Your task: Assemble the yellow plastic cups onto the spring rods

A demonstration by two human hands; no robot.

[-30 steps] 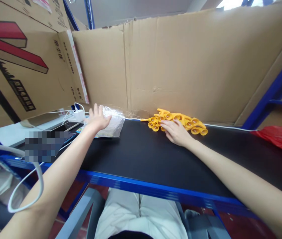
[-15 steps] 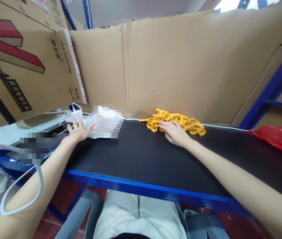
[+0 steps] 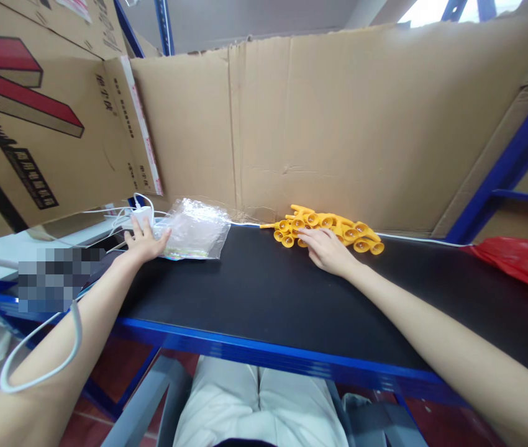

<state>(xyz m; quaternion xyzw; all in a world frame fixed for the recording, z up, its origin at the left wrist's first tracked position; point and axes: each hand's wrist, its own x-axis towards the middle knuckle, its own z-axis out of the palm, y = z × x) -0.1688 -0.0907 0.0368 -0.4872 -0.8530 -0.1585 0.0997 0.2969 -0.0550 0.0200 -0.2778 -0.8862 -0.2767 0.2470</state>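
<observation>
My left hand (image 3: 143, 241) lies flat with fingers spread at the left end of the black table top (image 3: 264, 298), its thumb touching the edge of a pile of clear plastic bags (image 3: 195, 228). My right hand (image 3: 325, 248) rests palm down with fingers stretched onto a heap of small yellow plastic trumpet-shaped pieces (image 3: 333, 228) by the cardboard back wall. Neither hand holds anything.
A cardboard wall (image 3: 338, 124) closes the back, and a printed carton (image 3: 35, 118) overhangs the left. A white charger with cables (image 3: 141, 214) lies behind my left hand. A red plastic bag (image 3: 525, 261) sits at the right. A blue rail (image 3: 264, 354) edges the table front.
My left hand has slid leftward and back off the plastic bags to their left edge. My right hand has stayed on the yellow pieces.
</observation>
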